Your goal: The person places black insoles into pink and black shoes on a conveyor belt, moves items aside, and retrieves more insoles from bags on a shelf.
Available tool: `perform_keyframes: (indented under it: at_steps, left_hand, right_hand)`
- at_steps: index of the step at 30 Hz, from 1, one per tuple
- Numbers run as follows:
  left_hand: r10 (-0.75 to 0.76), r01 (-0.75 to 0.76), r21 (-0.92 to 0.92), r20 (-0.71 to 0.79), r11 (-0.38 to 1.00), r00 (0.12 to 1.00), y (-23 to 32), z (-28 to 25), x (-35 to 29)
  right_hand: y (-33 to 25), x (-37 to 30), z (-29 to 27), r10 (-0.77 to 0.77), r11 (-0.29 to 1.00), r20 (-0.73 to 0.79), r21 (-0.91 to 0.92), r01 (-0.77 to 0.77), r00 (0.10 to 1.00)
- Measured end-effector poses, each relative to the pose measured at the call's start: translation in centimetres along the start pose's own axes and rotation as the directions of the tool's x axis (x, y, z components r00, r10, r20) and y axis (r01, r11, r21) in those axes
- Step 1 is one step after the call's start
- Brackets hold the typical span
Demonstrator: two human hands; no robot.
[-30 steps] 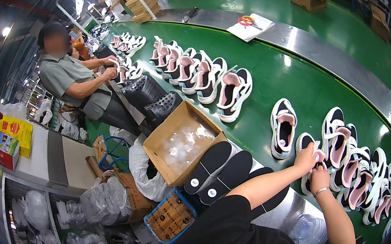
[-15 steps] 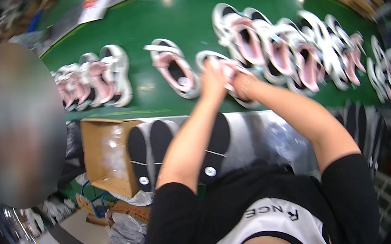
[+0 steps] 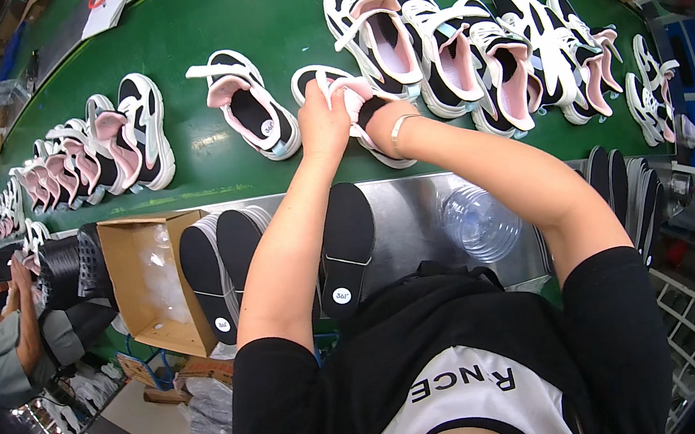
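A white, black and pink sneaker (image 3: 311,75) lies on the green tabletop under both my hands. My left hand (image 3: 324,122) is closed on its upper, by the pink tongue and white strap. The fingers of my right hand (image 3: 386,121), with a bracelet at the wrist, reach into the shoe's opening and are hidden there. To the left, a matching sneaker (image 3: 250,111) stands apart with its strap loose and a round white label on the insole. Just beyond my right hand, another sneaker (image 3: 376,33) starts a row of several similar shoes.
More sneakers (image 3: 130,136) line up at the left. Along the near metal ledge are black insoles (image 3: 344,226), a cardboard box (image 3: 202,311) of clear plastic pieces and a clear plastic container (image 3: 480,221). Another person's hand (image 3: 20,282) shows at far left.
The view has turned, so the shoes sit farther left and higher, and the blur is gone. My hands remain on the same sneaker, the right now reaching into its opening.
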State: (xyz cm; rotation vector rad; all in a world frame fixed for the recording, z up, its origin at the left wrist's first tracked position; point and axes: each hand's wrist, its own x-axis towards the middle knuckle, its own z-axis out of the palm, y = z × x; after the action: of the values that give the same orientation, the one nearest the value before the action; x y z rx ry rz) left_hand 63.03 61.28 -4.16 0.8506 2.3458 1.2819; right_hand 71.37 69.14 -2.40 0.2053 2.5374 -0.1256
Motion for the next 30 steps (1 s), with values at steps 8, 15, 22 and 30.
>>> perform_keyframes:
  at_steps: [8,15,22,30]
  left_hand:
    - [-0.021,0.021,0.029,0.013,0.999,1.0,0.0,-0.2,-0.2]
    - [0.095,-0.095,-0.019,0.006,0.995,0.995,1.0,-0.1,-0.1]
    - [0.415,-0.355,0.56,0.021,0.749,0.91,2.5,-4.5,3.6]
    - [0.204,-0.295,0.44,0.242,0.848,0.949,8.4,4.4,2.4]
  right_hand:
    - [-0.1,-3.5,-0.3,-0.079,0.995,0.29,0.073,0.06,0.954]
    - [0.4,-3.8,-0.6,-0.105,0.992,0.283,0.094,0.081,0.953]
    - [5.9,-12.0,-1.4,0.041,0.859,-0.826,0.316,0.402,0.563]
    - [20.6,-17.5,10.0,0.759,0.646,-0.466,0.457,-0.612,0.454]
